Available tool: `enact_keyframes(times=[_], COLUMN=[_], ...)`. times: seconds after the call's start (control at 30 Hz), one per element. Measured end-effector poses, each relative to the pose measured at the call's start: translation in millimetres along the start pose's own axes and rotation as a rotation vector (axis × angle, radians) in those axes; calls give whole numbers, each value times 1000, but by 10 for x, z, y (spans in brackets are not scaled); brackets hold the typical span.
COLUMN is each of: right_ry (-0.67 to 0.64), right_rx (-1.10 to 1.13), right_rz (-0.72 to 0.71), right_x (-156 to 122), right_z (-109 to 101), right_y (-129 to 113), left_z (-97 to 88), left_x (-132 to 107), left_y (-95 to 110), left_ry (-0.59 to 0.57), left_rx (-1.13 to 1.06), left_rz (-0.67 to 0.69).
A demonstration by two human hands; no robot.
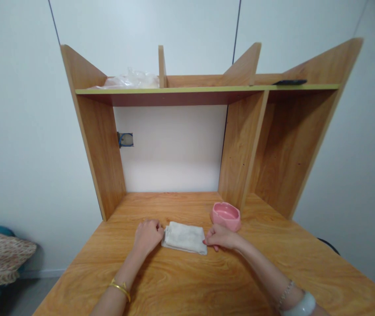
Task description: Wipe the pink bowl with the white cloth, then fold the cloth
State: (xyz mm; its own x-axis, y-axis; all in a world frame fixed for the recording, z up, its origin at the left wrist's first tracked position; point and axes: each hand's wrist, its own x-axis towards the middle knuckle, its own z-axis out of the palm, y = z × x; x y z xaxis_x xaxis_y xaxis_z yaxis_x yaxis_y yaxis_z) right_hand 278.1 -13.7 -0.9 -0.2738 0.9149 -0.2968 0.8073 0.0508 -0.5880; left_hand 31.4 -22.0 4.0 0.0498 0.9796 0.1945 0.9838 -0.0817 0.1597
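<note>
A folded white cloth (185, 237) lies flat on the wooden desk, its layers stacked into a small rectangle. At its left edge is my left hand (148, 237), fingers curled and closed on the cloth's border; the fingertips are partly hidden. My right hand (222, 237) pinches the cloth's right edge between thumb and fingers. Just behind my right hand sits a pink ashtray-like dish (226, 216) with a faceted rim.
The wooden desk (174, 285) carries a hutch with upright panels (240, 153) and a shelf (187, 90). On the shelf are a crumpled clear plastic bag (131, 80) and a flat black object (289, 82). A patterned fabric (3, 256) lies at the far left.
</note>
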Motion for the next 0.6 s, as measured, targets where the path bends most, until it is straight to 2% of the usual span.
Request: enact_keyframes(times=[0.13, 0.3, 0.4, 0.6], right_ry=[19, 10, 15, 66], right_rx=[46, 94, 79, 24], right_rz=[-4, -29, 12, 80], right_x=[-136, -324, -394, -524], right_z=[-147, -427, -564, -764], right_y=[208, 602, 789, 889], left_z=[12, 20, 17, 8], left_x=[1, 1, -2, -4], left_y=[-9, -2, 6, 8], left_ry=[-1, -20, -29, -48], left_rx=[-7, -24, -30, -32], left_rz=[8, 23, 26, 15])
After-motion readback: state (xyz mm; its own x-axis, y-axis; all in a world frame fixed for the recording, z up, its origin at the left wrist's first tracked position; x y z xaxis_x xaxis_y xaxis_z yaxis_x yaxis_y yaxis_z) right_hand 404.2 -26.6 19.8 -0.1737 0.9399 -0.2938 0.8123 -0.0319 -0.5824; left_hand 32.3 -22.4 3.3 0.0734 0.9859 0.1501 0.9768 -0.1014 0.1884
